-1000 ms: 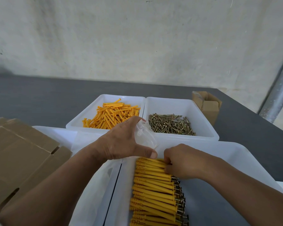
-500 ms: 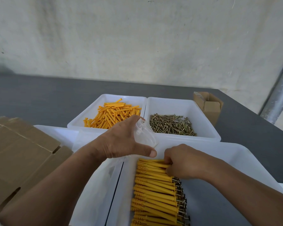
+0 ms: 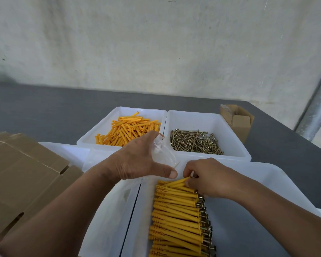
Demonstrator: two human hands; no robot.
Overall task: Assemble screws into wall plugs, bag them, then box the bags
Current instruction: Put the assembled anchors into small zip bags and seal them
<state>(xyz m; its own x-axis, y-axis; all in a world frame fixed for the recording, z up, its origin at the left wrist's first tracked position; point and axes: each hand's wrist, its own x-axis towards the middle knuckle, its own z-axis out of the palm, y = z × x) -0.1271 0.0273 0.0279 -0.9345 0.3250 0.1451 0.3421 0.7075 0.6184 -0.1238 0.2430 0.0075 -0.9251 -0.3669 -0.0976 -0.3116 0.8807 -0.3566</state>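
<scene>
My left hand [image 3: 137, 160] holds a small clear plastic bag [image 3: 162, 153] with its mouth held apart, just above the near tray's far edge. My right hand [image 3: 209, 177] pinches the top assembled plug [image 3: 176, 182], an orange wall plug with a screw in it, and tilts its end up toward the bag. Below it a neat row of assembled plugs [image 3: 176, 214] lies in the near white tray [image 3: 263, 175]. Loose orange wall plugs [image 3: 126, 130] fill the far left tray and brass screws [image 3: 195, 141] the far right tray.
Flat brown cardboard boxes [image 3: 20, 175] lie at the left. A small open cardboard box [image 3: 237, 121] stands at the far right on the grey table [image 3: 44, 112]. Another white tray [image 3: 107, 210] with clear bags sits under my left arm. A metal post [image 3: 317, 108] rises at right.
My right hand has lifted one assembled plug out of the top of the row, its tip now angled up toward the bag. My left hand and the bag have hardly moved.
</scene>
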